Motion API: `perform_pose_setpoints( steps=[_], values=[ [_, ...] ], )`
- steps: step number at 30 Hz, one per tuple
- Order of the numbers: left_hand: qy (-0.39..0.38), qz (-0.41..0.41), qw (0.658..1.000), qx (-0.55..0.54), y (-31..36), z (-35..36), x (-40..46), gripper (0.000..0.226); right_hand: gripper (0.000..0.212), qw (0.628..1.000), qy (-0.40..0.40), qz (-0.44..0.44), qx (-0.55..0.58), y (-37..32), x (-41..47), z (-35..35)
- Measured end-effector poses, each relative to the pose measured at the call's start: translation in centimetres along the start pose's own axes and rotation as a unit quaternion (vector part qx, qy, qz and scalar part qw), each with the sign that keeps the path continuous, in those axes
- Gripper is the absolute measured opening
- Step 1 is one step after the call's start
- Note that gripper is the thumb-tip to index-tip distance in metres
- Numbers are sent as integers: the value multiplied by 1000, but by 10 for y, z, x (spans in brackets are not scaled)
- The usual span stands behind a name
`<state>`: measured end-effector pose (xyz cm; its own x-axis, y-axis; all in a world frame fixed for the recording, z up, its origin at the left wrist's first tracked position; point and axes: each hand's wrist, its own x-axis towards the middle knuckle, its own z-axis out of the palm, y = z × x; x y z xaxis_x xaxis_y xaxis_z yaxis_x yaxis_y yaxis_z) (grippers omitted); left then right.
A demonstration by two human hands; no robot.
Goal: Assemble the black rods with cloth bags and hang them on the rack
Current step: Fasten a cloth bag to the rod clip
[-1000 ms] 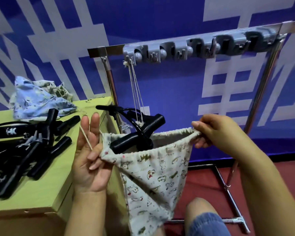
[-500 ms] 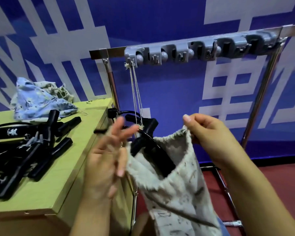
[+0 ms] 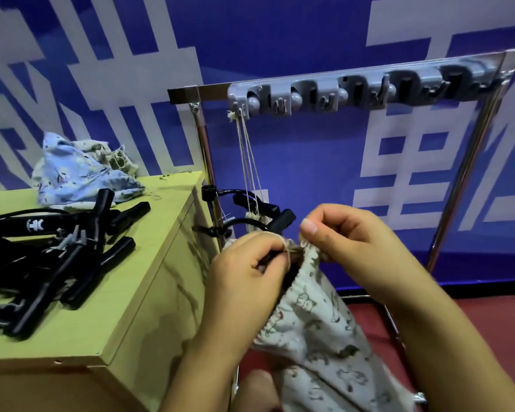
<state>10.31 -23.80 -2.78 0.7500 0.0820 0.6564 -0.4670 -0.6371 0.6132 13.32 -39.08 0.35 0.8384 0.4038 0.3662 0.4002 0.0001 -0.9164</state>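
The bag [image 3: 315,331] hangs low between both hands, just right of the table [image 3: 125,307], its gathered mouth up and its body trailing down and right. The left hand [image 3: 247,272] has its fingers clamped on the drawstring at the mouth; the right hand [image 3: 348,242] pinches the rim opposite. The rack [image 3: 324,93] lies above and beyond, so the cord must rise to it. A rod seems inside; I cannot tell.

Open gap under the rack [image 3: 369,75] right of hanging strings [image 3: 250,162] — black rods [image 3: 250,209] and table [image 3: 149,263] crowd left
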Motion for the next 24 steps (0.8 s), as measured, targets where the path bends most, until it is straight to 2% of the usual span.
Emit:
perform_pose_setpoints(
  steps=[6, 11, 15, 17, 21, 24],
  values=[
    [36, 1, 998, 58, -2, 2, -7, 20, 5, 964, -109, 62, -236, -13, -9, -24],
    [54, 2, 995, 80, 1, 5, -9, 17, 6, 949, -59, 29, -308, -13, -7, -16],
    [50, 11, 993, 108, 6, 5, -8, 18, 12, 941, -50, 10, -335, -15, -5, -4],
    [38, 25, 990, 130, 8, 4, -9, 19, 10, 942, -49, 20, -331, -16, -5, -8],
    [30, 30, 988, 149, 6, 0, -8, 21, 13, 972, 1, 44, -230, -14, -3, -15],
    [29, 27, 988, 152, 8, -2, -8, 18, 19, 990, -33, 69, -120, -13, -2, -13]
  ],
)
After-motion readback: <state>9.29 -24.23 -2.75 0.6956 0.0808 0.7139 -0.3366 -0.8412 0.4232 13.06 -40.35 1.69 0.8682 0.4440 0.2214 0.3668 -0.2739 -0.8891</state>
